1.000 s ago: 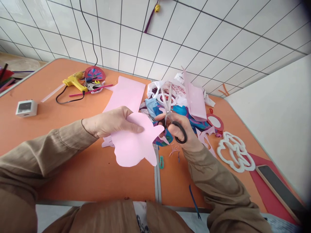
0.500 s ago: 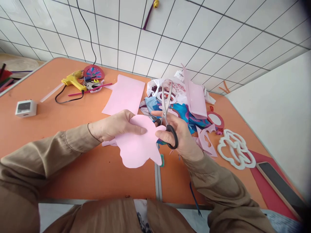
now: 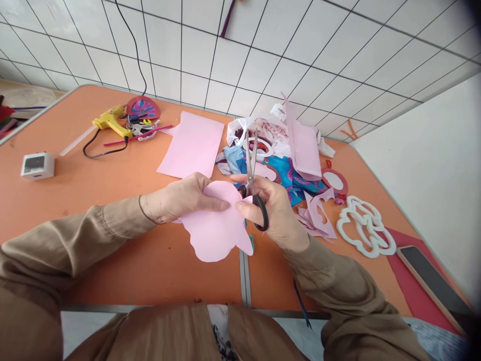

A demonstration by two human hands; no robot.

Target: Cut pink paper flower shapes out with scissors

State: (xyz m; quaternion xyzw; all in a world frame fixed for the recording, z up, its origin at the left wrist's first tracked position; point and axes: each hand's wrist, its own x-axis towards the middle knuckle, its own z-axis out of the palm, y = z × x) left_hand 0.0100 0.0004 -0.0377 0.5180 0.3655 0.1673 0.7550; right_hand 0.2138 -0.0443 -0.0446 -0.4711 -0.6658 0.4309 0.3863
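Note:
My left hand (image 3: 184, 198) grips a pink paper cut-out (image 3: 216, 225) with wavy lobed edges, held just above the orange table (image 3: 112, 250). My right hand (image 3: 272, 208) is closed on black-handled scissors (image 3: 252, 185), whose blades point up and away and look nearly closed. The scissors sit at the cut-out's upper right edge, and my right thumb presses on the paper there. Behind my hands lies a larger sheet of pink paper (image 3: 193, 145).
A pile of paper scraps and a plastic bag (image 3: 278, 150) lies behind the scissors. A white flower-shaped outline (image 3: 364, 225) and a dark tablet (image 3: 432, 281) are at right. At far left are a yellow glue gun (image 3: 108, 120), a round pink disc (image 3: 143, 106) and a small white device (image 3: 36, 165).
Both hands drew closer together over the cut-out. The scissors moved left onto the paper's upper right edge, and the cut-out turned slightly in my left hand.

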